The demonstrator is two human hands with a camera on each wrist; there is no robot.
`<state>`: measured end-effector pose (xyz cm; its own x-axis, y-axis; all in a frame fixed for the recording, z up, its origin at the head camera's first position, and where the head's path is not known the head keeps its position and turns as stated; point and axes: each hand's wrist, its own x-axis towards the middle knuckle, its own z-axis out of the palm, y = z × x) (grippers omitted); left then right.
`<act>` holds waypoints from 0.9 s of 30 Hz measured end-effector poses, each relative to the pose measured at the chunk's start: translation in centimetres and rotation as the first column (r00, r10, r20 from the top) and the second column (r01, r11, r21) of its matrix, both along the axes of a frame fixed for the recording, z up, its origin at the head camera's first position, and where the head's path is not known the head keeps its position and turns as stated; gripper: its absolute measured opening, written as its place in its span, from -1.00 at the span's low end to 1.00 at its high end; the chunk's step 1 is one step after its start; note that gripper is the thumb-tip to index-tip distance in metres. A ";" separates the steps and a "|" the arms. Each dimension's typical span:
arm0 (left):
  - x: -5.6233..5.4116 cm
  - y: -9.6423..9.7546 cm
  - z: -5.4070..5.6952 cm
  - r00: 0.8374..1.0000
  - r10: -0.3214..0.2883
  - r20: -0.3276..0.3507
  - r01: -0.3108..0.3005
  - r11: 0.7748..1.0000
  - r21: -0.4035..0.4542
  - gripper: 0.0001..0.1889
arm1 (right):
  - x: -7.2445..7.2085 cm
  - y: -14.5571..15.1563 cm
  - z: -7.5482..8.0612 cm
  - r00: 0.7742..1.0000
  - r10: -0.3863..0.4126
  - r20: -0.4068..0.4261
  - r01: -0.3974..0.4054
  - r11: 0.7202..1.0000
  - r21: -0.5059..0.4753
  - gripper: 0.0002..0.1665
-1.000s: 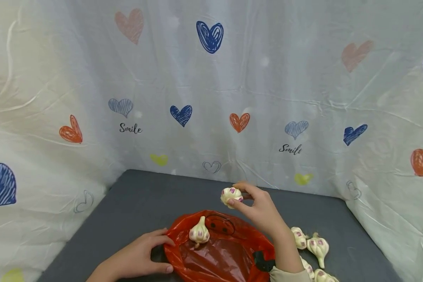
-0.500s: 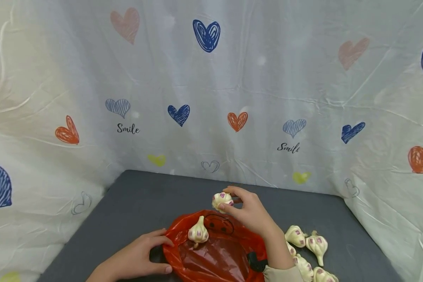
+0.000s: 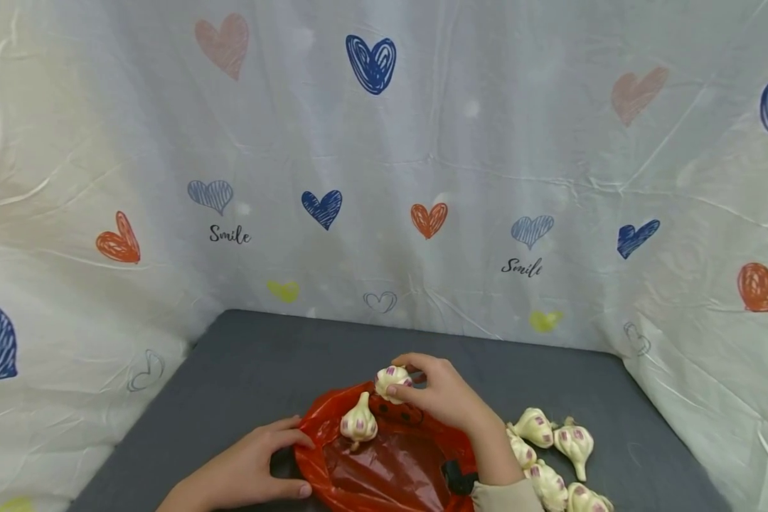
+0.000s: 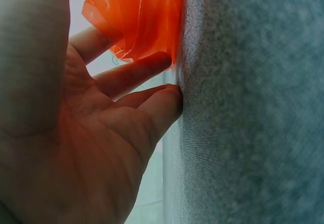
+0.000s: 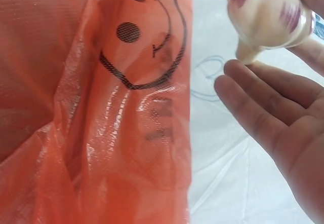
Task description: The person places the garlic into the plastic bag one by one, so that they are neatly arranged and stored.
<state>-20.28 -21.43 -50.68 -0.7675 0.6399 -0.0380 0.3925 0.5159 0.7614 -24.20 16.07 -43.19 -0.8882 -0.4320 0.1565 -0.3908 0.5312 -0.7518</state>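
A red plastic bag (image 3: 384,466) with a printed smiley lies spread, mouth up, on the dark table. My right hand (image 3: 448,398) pinches a garlic bulb (image 3: 392,384), white with purple patches, between thumb and fingers at the bag's far rim. In the right wrist view, that bulb (image 5: 271,13) shows beside the smiley side of the bag (image 5: 131,133). Another garlic bulb (image 3: 359,421) sits inside the bag near its left rim, neck up. My left hand (image 3: 249,462) rests at the bag's left side, its fingers loosely bent against the plastic (image 4: 136,16).
Several garlic bulbs (image 3: 574,442) lie in a group on the dark table (image 3: 275,355), right of the bag and my right forearm. A small black item (image 3: 457,478) shows at the bag's right edge. A heart-printed white curtain (image 3: 371,178) encloses the table at the back and sides.
My right hand has moved left and down with its garlic bulb, from beyond the bag to its far rim. The left hand stays in place at the bag.
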 end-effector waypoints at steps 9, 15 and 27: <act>-0.1 0.0 0.0 1.000 0.005 0.008 -0.005 1.000 -0.001 -0.56 | -0.3 -0.3 -0.6 0.998 0.052 0.033 -0.054 0.998 0.040 -0.46; -0.1 -0.1 0.1 0.999 -0.016 0.040 0.015 1.000 0.019 -0.59 | -0.4 -0.2 -1.1 0.995 0.067 0.070 -0.072 0.995 0.075 -0.49; 0.0 -0.1 0.2 0.999 -0.002 0.044 0.002 1.000 0.003 -0.57 | -0.5 -0.3 -1.7 0.990 0.087 0.110 -0.097 0.991 0.088 -0.54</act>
